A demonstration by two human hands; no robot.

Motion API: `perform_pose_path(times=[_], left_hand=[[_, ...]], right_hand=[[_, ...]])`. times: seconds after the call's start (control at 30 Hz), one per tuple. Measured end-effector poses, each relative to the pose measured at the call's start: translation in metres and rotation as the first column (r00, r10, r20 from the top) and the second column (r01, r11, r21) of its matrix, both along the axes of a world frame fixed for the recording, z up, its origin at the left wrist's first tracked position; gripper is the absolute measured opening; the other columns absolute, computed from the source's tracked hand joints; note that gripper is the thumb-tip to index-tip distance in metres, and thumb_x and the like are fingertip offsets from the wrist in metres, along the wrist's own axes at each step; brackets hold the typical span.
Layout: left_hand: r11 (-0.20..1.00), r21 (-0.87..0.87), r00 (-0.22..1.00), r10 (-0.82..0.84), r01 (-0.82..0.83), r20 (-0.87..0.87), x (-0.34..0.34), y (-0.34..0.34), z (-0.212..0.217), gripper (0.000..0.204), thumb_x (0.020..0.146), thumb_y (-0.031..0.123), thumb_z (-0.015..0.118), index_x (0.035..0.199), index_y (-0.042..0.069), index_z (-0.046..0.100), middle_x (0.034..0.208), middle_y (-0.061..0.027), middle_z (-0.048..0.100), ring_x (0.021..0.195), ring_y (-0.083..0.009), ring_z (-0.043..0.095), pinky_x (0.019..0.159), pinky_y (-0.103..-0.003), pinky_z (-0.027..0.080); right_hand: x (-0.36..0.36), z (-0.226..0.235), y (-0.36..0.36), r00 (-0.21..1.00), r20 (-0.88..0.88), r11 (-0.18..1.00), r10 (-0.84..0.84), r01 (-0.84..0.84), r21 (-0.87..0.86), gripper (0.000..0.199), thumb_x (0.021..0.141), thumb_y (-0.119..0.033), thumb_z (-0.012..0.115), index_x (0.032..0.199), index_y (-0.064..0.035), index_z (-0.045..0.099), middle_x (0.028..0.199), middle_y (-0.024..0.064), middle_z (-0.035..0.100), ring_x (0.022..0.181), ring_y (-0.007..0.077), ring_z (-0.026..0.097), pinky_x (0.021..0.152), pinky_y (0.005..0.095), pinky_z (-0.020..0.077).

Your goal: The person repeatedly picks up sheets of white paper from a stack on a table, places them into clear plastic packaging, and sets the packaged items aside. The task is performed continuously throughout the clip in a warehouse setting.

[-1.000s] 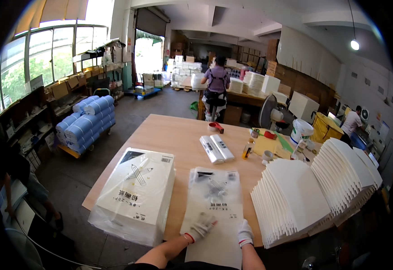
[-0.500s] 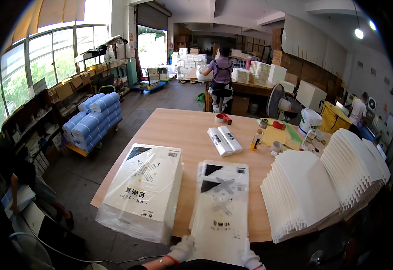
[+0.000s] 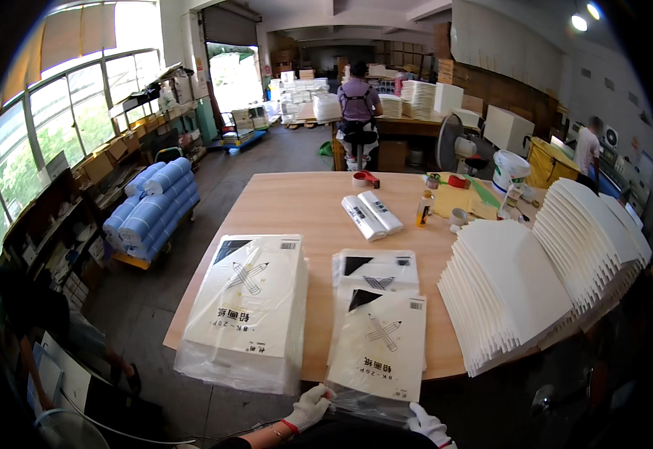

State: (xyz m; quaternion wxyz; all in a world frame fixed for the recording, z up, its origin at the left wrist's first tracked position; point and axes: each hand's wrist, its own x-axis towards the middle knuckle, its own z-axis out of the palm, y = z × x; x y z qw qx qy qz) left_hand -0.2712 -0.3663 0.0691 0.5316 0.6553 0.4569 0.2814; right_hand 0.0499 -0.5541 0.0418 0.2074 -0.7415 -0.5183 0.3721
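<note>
In front of me lies a cream pack of drawing paper [image 3: 383, 340] with crossed pencils and a dark corner printed on it, in a clear plastic bag. Its loose near end hangs over the table edge. My left hand [image 3: 310, 408], in a white glove, pinches the bag's near left corner. At the near right corner my right hand [image 3: 429, 426], gloved too, has its thumb against the bag and its fingers curled, partly hidden. Under and beyond this pack are more bagged sheets [image 3: 409, 271]. A taller stack of the same packs [image 3: 263, 299] stands to the left.
Fanned white paper stacks [image 3: 502, 284] fill the table's right side. Farther back are two white plastic rolls [image 3: 371, 214], a red tape dispenser [image 3: 366, 179], a small bottle [image 3: 424, 208] and a white bucket [image 3: 509, 170]. Blue rolls on a cart [image 3: 150, 209] stand left; a person [image 3: 357, 108] works beyond.
The front pack now lies nearer me, overlapping the sheets beyond, and its print shows more sharply. Both hands stay at its near end. The view has shifted slightly.
</note>
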Motion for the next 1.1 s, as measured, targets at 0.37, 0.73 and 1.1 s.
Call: perform_pose_path(times=[0.37,0.73,1.1], left_hand=[[0.751,0.652,0.98,-0.19,0.104,0.062,0.02,0.021,0.123,0.011,0.08,-0.003,0.061,0.084,0.006,0.057,0.082,-0.01,0.057,0.073,-0.0297,0.06,0.065,-0.036,0.05],[0.495,0.15,0.462,0.601,-0.856,0.652,-0.178,0.111,0.102,0.012,0.099,0.007,0.043,0.098,0.009,0.054,0.097,-0.0017,0.053,0.096,-0.0156,0.055,0.086,-0.032,0.051],[0.7,-0.373,0.682,0.702,-0.609,0.205,-0.155,0.043,-0.125,0.019,0.094,0.019,0.056,0.109,0.009,0.063,0.107,-0.0089,0.064,0.096,-0.0249,0.064,0.086,-0.039,0.054]], right_hand=[[-0.06,0.041,0.095,0.461,-0.887,0.954,0.029,0.253,0.162,0.052,0.102,-0.022,0.057,0.145,0.0043,0.046,0.138,0.0179,0.06,0.125,0.0254,0.061,0.105,0.0384,0.0514],[-0.223,0.077,0.242,0.368,-0.893,0.939,0.259,-0.312,0.144,0.039,0.105,-0.031,0.057,0.132,-0.0021,0.06,0.103,0.0099,0.069,0.081,0.014,0.068,0.073,0.029,0.0599],[-0.131,-0.004,0.147,0.568,-0.822,0.995,-0.038,-0.058,-0.086,0.04,0.106,-0.033,0.057,0.135,-0.0049,0.059,0.101,0.0093,0.07,0.08,0.016,0.069,0.076,0.0325,0.06]])
